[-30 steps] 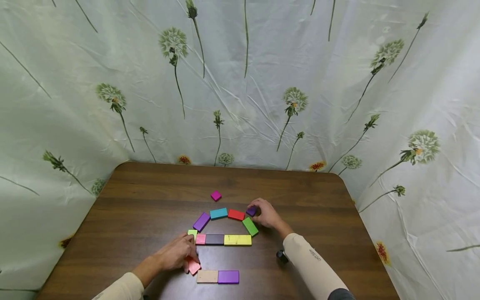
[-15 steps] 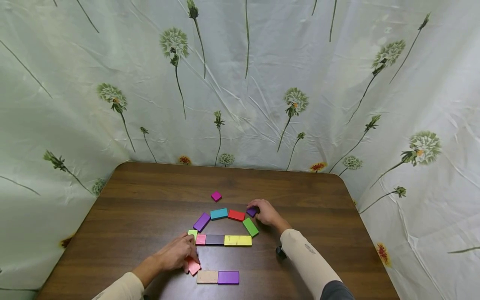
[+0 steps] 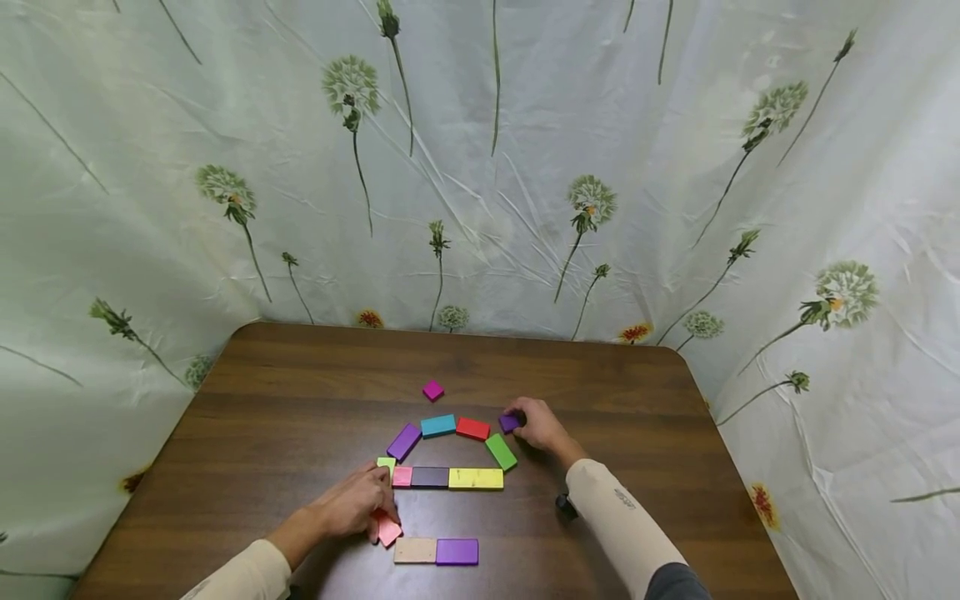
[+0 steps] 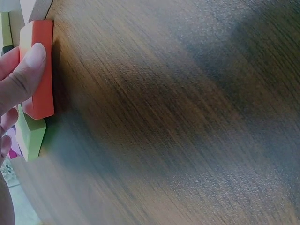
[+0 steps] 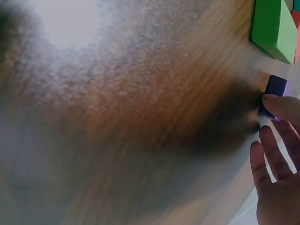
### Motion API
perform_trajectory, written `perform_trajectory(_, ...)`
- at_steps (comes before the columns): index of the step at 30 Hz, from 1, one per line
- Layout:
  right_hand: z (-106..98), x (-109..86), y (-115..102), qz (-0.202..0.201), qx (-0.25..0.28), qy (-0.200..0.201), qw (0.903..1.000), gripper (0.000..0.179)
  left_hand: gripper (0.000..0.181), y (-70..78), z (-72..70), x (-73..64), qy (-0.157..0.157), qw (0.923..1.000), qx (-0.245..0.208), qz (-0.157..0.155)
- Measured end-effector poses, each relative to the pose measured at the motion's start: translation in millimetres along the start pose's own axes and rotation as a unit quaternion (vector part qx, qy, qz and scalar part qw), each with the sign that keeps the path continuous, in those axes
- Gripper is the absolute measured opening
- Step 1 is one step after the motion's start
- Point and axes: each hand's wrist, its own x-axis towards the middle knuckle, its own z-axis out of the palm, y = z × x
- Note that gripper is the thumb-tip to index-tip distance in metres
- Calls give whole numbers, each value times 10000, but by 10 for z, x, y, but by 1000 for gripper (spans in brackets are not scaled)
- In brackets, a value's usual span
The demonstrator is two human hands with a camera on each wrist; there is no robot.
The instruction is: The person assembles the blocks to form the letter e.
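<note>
My left hand (image 3: 358, 503) holds a salmon-pink block (image 3: 387, 530) low on the table; its thumb (image 4: 33, 58) lies on the block's face in the left wrist view. Beyond those fingers a lime-green block (image 3: 386, 463) is partly hidden. With thumb and fingers, my right hand (image 3: 542, 427) pinches a small dark purple block (image 3: 508, 423), just right of the red block (image 3: 472, 428) and the green block (image 3: 501, 452). In the right wrist view the purple block (image 5: 276, 88) is apart from the green one, its lower end covered by the thumb.
Purple (image 3: 405, 442) and teal (image 3: 438, 426) blocks continue the arch. Below runs a row of pink (image 3: 402, 476), dark (image 3: 430, 477) and yellow (image 3: 476, 478) blocks. Beige (image 3: 415, 550) and purple blocks lie nearer; a magenta block (image 3: 433, 391) lies farther back. A curtain (image 3: 480, 167) hangs behind the table.
My right hand has shifted slightly right with the small purple block, widening its gap from the red block. My left hand and the salmon-pink block have stayed put.
</note>
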Motion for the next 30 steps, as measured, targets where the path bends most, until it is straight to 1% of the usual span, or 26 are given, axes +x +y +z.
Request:
perform_trajectory(2, -9, -40, 1, 52, 25, 114, 9999, 27, 27, 5, 1, 9, -75, 10000, 23, -59)
perform_trajectory(7, -48, -170, -3, 349, 72, 327, 9988, 28, 26, 9, 21, 31, -50, 10000, 70, -39)
perform_trajectory(11, -73, -291, -9, 530, 238, 450, 9973, 29, 24, 9, 34, 32, 172, 9996, 155, 149)
perform_trajectory(14, -72, -388, -18, 536, 301, 561, 9965, 28, 24, 1, 35, 19, 334, 9985, 274, 321)
perform_trajectory(16, -66, -454, -28, 509, 335, 580, 9965, 28, 24, -7, 32, 7, 357, 9980, 329, 397)
perform_trajectory(19, -53, -541, -52, 439, 436, 513, 9968, 28, 26, -15, 20, -11, 295, 9982, 347, 380)
perform_trajectory(22, -48, -609, -81, 330, 537, 340, 9974, 29, 28, -29, 9, -14, 227, 9990, 294, 245)
perform_trajectory(24, -46, -654, -112, 262, 595, 201, 9977, 29, 29, -31, 7, -14, 208, 9993, 252, 174)
perform_trajectory(28, -40, -754, -189, 182, 671, -130, 9975, 29, 28, -17, 20, -10, 216, 9992, 285, 185)
perform_trajectory(30, -27, -807, -229, 125, 661, -295, 9973, 29, 28, -2, 29, -9, 169, 9994, 267, 140)
